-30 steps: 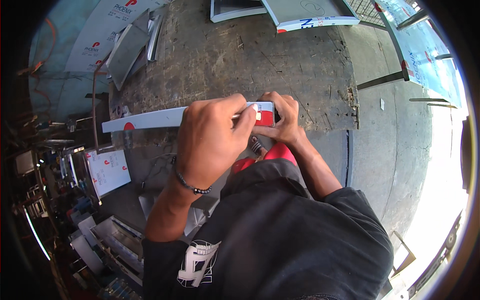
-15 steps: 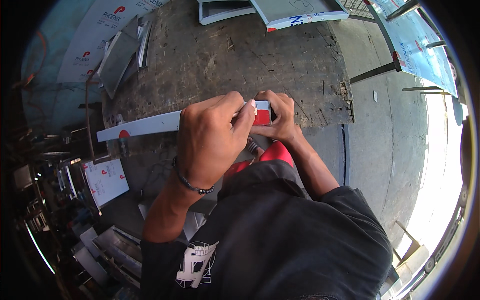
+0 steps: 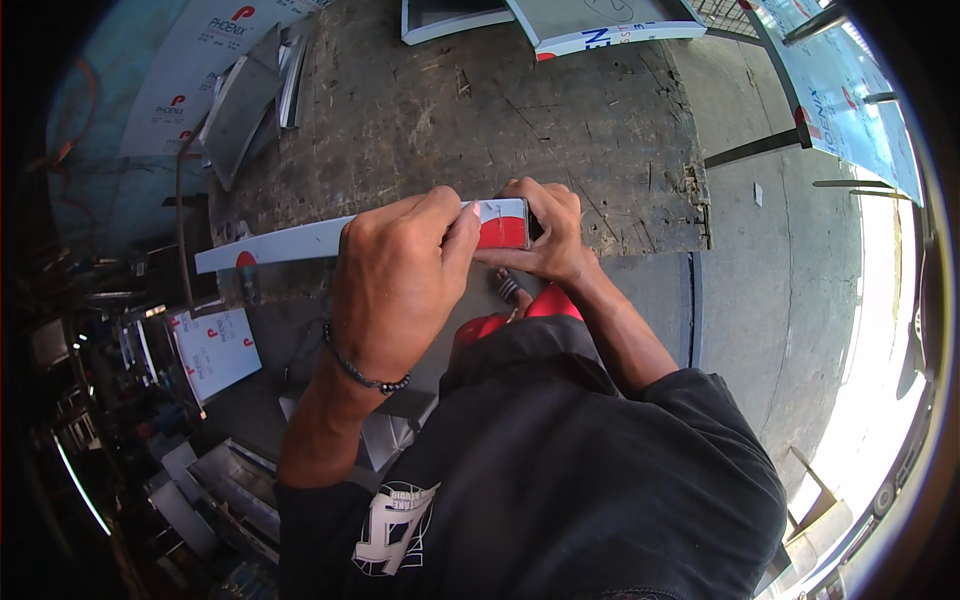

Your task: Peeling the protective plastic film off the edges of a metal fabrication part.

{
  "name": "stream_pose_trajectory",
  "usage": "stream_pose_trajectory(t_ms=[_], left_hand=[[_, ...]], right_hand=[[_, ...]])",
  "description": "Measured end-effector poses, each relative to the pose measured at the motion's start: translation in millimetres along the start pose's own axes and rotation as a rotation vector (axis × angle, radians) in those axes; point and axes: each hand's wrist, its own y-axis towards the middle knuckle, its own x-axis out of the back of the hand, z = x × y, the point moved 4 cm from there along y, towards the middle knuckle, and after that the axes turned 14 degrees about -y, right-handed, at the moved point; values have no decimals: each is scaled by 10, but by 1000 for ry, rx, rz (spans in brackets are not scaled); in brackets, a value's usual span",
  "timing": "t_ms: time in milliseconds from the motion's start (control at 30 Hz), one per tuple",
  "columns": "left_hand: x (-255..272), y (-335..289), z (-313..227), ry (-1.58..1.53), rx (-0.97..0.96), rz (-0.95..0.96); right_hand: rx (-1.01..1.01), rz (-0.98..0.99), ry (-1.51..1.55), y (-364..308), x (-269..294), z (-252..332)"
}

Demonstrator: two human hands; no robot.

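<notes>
On my feed the left hand (image 3: 395, 258) lies over the right half of a long, narrow, white-faced bar (image 3: 300, 240), its thumb and forefinger drawn into a narrow pinch at the surface; I cannot tell whether anything sits between them. The right hand (image 3: 556, 225) is curled around the bar's right end, thumb along the near side and fingers on the far side, so I read it as holding that end firmly. Just left of that grip the bar carries a red patch (image 3: 500, 233), and close to its left end a red dot (image 3: 246, 260).

As for progress, I can judge only part. The bar already has its long, straight form, and I see white or red on its face to either side of the left hand. Whatever is being worked under the pinch is hidden, so how much remains there I can't say.

The bar lies across the near edge of a scarred, dark wooden worktop (image 3: 450, 125); I can't make out where they touch. Beyond the bar's left end lean grey bent sheet-metal pieces (image 3: 240, 120). Well beyond its right end is a shallow, white-edged metal tray (image 3: 650, 33). On the near side of its left end stands a white sheet with red marks (image 3: 215, 350).
</notes>
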Motion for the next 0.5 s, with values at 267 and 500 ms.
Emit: stream_pose_trajectory(t_ms=[267, 500], left_hand=[[-23, 75, -31, -64, 2, 20], [-46, 156, -62, 27, 20, 99]], right_hand=[[36, -43, -20, 53, 22, 31], [38, -58, -25, 65, 31, 43]])
